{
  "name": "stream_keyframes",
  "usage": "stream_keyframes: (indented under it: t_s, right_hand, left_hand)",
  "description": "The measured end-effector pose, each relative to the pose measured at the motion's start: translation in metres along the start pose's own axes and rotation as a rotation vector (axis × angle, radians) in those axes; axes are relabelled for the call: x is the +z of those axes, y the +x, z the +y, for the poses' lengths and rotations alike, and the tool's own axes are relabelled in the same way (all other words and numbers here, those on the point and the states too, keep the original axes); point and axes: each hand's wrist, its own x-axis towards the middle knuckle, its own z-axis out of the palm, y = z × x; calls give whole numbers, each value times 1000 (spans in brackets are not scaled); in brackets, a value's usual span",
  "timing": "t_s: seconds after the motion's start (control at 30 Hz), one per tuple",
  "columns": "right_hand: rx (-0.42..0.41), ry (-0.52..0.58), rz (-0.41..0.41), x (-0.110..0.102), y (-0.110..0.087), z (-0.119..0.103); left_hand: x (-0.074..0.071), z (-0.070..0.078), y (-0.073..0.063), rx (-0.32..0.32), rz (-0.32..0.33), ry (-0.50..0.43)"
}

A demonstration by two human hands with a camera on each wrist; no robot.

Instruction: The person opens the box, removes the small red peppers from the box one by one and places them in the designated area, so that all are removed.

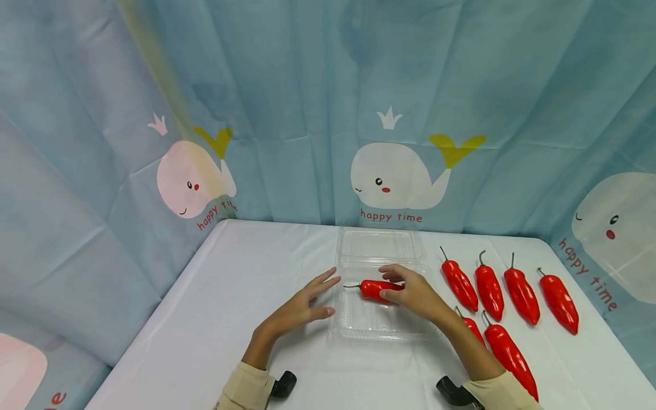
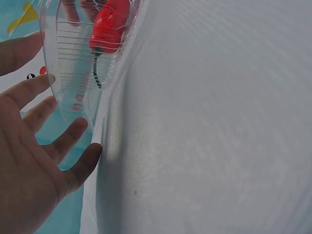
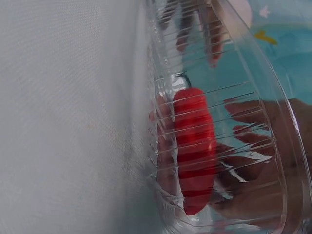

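A red chili pepper [image 1: 373,288] with a dark stem lies crosswise in the base of a clear plastic clamshell box [image 1: 379,328], its stem pointing left. My right hand [image 1: 419,295] is over the pepper's right end; the thumb overlaps the pepper while the fingers extend above it, loosely spread. Through the clear wall in the right wrist view, the same pepper [image 3: 196,146] shows beside these fingers. Beside the box's left rim, my left hand [image 1: 303,304] holds nothing, its fingers straight and spread. The left wrist view has its fingertips [image 2: 78,124] close to the rim.
The box's lid [image 1: 379,245] is folded back toward the curtain [image 1: 307,114] behind the white table [image 1: 215,307]. To the right, several red peppers [image 1: 521,296] lie in two rows. One nearer pepper [image 1: 509,356] is partly covered by my right forearm.
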Motion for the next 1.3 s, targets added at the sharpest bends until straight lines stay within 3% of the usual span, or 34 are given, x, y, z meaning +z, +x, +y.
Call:
stream_keyframes:
  t_s: [0.97,1.3]
  right_hand:
    - [119,-97,-50,12,-1,-6]
    - [127,-76,-78,10,-4,-5]
  left_hand:
    - [0,1,0,0,4,-7]
    - [1,1,0,-4,0,-9]
